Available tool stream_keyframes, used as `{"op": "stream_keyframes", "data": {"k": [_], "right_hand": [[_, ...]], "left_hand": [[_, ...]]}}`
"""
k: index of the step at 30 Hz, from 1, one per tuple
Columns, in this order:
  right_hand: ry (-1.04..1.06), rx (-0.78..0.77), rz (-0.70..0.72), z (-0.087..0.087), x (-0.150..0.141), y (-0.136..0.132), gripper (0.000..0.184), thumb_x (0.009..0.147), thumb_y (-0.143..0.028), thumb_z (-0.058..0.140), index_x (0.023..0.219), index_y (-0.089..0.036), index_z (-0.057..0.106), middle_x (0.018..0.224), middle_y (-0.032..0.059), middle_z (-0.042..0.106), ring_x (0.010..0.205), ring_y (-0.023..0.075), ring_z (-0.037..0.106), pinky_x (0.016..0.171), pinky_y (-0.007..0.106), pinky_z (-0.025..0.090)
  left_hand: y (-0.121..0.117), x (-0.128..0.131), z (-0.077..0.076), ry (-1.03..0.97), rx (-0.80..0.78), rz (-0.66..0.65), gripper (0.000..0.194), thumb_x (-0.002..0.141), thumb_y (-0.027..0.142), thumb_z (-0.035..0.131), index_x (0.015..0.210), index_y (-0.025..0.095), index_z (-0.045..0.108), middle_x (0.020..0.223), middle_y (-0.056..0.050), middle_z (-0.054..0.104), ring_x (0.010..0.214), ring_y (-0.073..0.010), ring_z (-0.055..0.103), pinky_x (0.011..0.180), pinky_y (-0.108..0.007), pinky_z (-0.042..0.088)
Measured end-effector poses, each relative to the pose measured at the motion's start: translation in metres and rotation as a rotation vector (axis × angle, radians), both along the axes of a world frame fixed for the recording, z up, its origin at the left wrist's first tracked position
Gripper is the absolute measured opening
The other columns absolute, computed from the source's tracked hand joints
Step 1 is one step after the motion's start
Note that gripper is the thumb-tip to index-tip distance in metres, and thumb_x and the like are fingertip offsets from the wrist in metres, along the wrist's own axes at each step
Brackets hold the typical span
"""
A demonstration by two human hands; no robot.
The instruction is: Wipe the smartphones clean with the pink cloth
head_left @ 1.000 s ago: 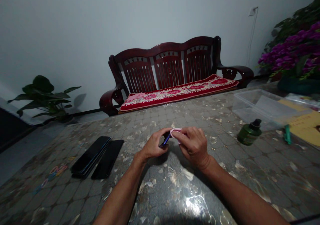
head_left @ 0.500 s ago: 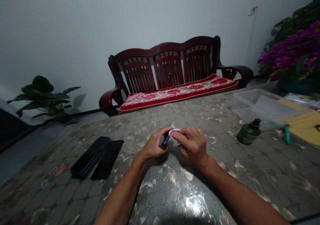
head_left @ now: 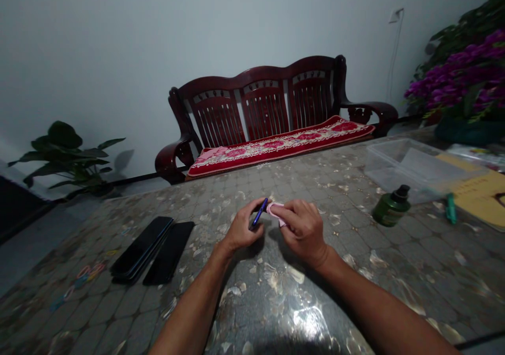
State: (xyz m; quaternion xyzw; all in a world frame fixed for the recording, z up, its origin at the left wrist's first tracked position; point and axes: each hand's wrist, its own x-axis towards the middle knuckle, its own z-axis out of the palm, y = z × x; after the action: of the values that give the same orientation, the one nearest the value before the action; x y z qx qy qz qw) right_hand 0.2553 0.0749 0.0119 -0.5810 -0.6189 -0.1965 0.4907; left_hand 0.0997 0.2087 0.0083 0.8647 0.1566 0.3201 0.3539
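My left hand grips a smartphone by its edges, thumb on the near side and fingers on the far side. The phone is tilted nearly edge-on, so its blue side rim shows and its faces are mostly hidden. Just right of it, my right hand pinches a folded pink-and-white cloth between thumb and fingers. A small gap shows between cloth and phone. Left of my forearm, several dark phones lie in a stack, with another dark phone leaning against or lying beside it.
On the patterned table are a green bottle with a black cap, a clear plastic box, a small green object and a yellow sheet at right. Coloured loops lie at left. A wooden bench stands behind.
The cloth, earlier against the phone's edge, has come slightly away from it. The phone has turned in my left hand, showing more of its blue rim.
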Motion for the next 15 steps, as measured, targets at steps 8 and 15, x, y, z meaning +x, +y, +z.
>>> {"op": "stream_keyframes", "data": {"k": [8,15], "right_hand": [[0.743,-0.276,0.207,-0.024,-0.005,0.025,0.03,0.082,-0.024,0.058,0.105,-0.02,0.077,0.093,0.0055,0.071,0.085,0.0203,0.064,0.077,0.03,0.048],[1.093,-0.522,0.524,-0.024,0.003,0.033,0.025,0.073,-0.027,0.061,0.093,-0.017,0.072,0.08,0.0011,0.07,0.073,0.017,0.06,0.069,0.027,0.045]], "left_hand": [[-0.01,0.002,0.003,-0.365,-0.58,-0.045,0.055,0.074,0.028,0.075,0.126,0.02,0.062,0.115,-0.01,0.072,0.11,-0.0294,0.068,0.099,-0.042,0.053],[-0.02,0.013,-0.001,-0.577,-0.907,-0.053,0.058,0.064,0.024,0.079,0.12,0.025,0.065,0.11,-0.005,0.073,0.106,-0.0279,0.07,0.101,-0.048,0.053]]}}
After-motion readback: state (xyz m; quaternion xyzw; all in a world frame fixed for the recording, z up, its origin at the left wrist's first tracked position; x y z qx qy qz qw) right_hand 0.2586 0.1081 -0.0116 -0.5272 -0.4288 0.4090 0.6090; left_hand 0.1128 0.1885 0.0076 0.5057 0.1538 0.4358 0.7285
